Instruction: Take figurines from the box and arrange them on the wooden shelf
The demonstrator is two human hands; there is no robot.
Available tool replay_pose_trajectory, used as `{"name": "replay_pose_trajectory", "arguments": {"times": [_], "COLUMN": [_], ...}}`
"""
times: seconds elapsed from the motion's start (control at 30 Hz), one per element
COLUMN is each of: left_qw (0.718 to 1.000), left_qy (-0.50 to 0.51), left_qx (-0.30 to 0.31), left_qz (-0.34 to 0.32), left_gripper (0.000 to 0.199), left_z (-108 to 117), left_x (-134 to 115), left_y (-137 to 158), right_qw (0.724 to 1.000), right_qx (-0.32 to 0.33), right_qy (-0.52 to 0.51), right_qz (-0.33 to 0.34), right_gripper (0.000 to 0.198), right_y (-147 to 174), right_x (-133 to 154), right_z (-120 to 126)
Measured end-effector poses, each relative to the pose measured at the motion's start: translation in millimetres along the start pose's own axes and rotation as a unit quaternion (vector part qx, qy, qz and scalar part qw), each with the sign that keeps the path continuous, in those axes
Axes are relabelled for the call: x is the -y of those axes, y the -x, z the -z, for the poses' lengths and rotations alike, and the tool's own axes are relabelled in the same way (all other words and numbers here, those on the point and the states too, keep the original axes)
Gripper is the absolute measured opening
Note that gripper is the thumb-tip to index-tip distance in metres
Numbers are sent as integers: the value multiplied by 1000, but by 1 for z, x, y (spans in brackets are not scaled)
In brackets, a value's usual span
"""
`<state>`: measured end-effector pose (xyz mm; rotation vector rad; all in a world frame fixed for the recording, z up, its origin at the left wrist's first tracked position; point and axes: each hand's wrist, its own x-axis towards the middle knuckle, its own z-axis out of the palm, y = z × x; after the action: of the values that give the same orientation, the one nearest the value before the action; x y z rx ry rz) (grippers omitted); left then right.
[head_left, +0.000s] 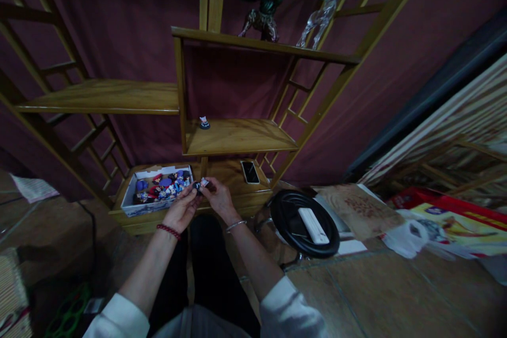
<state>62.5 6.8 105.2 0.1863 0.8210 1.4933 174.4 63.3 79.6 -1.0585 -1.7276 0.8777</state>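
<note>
Pale sleeves (pixel 291 306) lead to the left hand (pixel 182 210) and right hand (pixel 221 200), both pinching a small figurine (pixel 200 184) just right of the figurine box (pixel 140 209). Farther right of that box: a phone (pixel 250 172), black stool (pixel 285 214), package (pixel 461 224) with unreadable lettering.

Base cabinet (pixel 233 175): box (pixel 138 209) at left, phone (pixel 250 172) at right. Box contents: figurines (pixel 170 188). Held figurine (pixel 201 185): between left hand (pixel 184 210) and right hand (pixel 219 199), right of box. Middle shelf (pixel 241 137), left end: 1 small figure (pixel 204 122). Upper shelf (pixel 237 39): statue (pixel 264 5) left, deer (pixel 322 13) right. Stool (pixel 285 222): right of cabinet.
</note>
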Motion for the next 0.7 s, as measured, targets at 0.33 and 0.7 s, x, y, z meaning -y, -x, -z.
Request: {"name": "replay_pose_trajectory", "arguments": {"times": [0.33,0.7], "left_qw": [1000,999], "left_qy": [2,6], "left_qx": [19,35], "left_qz": [-4,-2], "left_gripper": [17,20], "left_z": [0,-3], "left_x": [1,3], "left_y": [0,-3], "right_qw": [1000,1000], "right_qx": [7,7], "right_qy": [-28,-3], "right_qz": [-10,5], "right_gripper": [25,24], "right_y": [-2,-3], "right_x": [1,11], "right_z": [2,10]}}
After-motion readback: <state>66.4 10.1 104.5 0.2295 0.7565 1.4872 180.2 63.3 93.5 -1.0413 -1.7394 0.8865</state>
